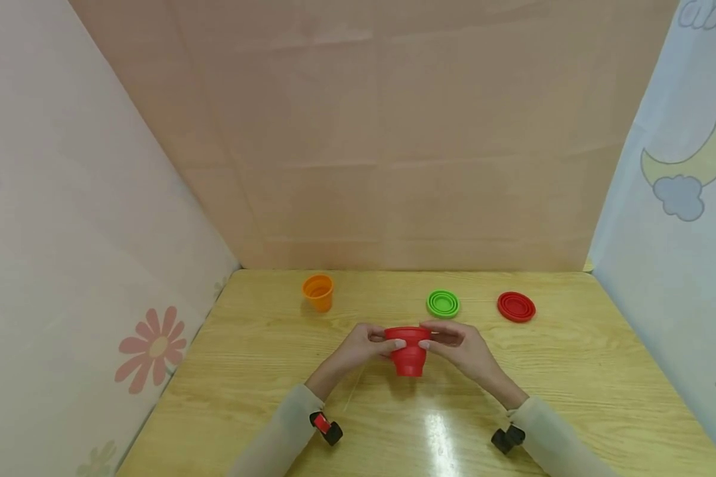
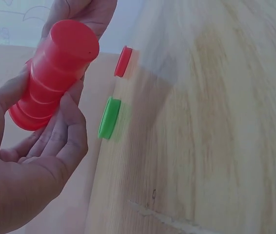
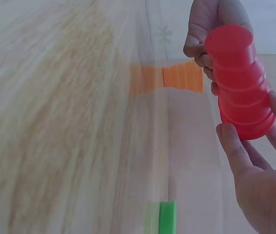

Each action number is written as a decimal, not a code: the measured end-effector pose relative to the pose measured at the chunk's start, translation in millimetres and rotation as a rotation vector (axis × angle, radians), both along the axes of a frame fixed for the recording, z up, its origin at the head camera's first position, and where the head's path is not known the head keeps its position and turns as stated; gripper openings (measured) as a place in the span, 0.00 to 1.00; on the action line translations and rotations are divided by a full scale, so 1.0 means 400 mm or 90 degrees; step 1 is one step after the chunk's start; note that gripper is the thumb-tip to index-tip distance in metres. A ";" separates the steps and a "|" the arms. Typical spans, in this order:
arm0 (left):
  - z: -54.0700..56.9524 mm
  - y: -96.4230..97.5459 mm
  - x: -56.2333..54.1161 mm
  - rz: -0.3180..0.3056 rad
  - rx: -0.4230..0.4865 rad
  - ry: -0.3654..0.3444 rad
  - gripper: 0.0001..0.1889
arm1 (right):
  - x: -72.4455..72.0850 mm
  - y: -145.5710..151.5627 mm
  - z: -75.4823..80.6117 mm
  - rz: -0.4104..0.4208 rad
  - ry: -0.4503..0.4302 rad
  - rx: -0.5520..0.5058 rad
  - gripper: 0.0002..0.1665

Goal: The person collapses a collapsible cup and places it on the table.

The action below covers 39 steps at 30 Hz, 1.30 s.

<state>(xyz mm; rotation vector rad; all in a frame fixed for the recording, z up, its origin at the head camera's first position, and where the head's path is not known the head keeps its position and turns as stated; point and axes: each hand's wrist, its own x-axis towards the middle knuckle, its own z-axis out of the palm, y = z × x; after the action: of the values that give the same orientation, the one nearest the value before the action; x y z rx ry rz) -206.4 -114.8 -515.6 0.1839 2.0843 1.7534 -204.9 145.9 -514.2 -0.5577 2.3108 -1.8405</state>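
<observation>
A red collapsible cup (image 1: 409, 358), drawn out to its stepped full height, is held upright above the table between both hands. On its left side the left hand (image 1: 364, 346) grips it near the rim, thumb on the near wall. The right hand (image 1: 462, 348) pinches the opposite side the same way. From the left wrist view, the red collapsible cup (image 2: 62, 73) shows its ringed wall and flat base, fingers curled round it. The right wrist view shows the red collapsible cup (image 3: 240, 83) with fingers of both hands on its wall.
An orange collapsible cup (image 1: 319, 293) stands expanded at the back left of the wooden table (image 1: 262, 371). Folded flat farther right lie a green collapsible cup (image 1: 443, 304) and another red one (image 1: 516, 307). Patterned panels rise at left and right, a brown sheet behind.
</observation>
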 end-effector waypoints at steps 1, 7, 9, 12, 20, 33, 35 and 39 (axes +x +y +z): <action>-0.001 0.000 0.001 -0.002 0.006 -0.004 0.22 | 0.002 -0.002 -0.001 -0.004 -0.002 0.002 0.24; -0.004 0.003 0.006 -0.017 0.010 -0.018 0.25 | 0.006 -0.004 -0.010 -0.010 -0.027 -0.023 0.22; -0.004 0.001 0.007 -0.025 -0.004 -0.014 0.25 | 0.003 -0.002 -0.016 0.002 -0.038 -0.053 0.22; 0.000 -0.004 0.011 -0.039 -0.028 -0.010 0.25 | 0.000 0.003 -0.026 0.031 -0.050 -0.101 0.22; 0.010 -0.011 0.014 -0.025 0.009 0.029 0.30 | -0.005 0.012 -0.037 0.101 -0.151 -0.226 0.14; 0.006 -0.003 0.000 0.009 0.068 0.032 0.20 | -0.006 0.006 -0.049 0.114 -0.277 -0.297 0.12; 0.004 -0.001 0.000 0.014 0.063 0.030 0.20 | -0.005 0.006 -0.051 0.118 -0.292 -0.290 0.12; 0.000 0.004 0.002 0.023 0.063 0.012 0.18 | -0.002 0.009 -0.053 0.118 -0.314 -0.257 0.12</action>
<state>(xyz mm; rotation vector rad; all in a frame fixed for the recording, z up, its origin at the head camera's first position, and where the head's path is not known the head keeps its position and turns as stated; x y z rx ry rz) -205.6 -113.0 -515.5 0.1927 2.0272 1.8851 -205.9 149.5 -535.4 -0.2961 1.5392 -2.0719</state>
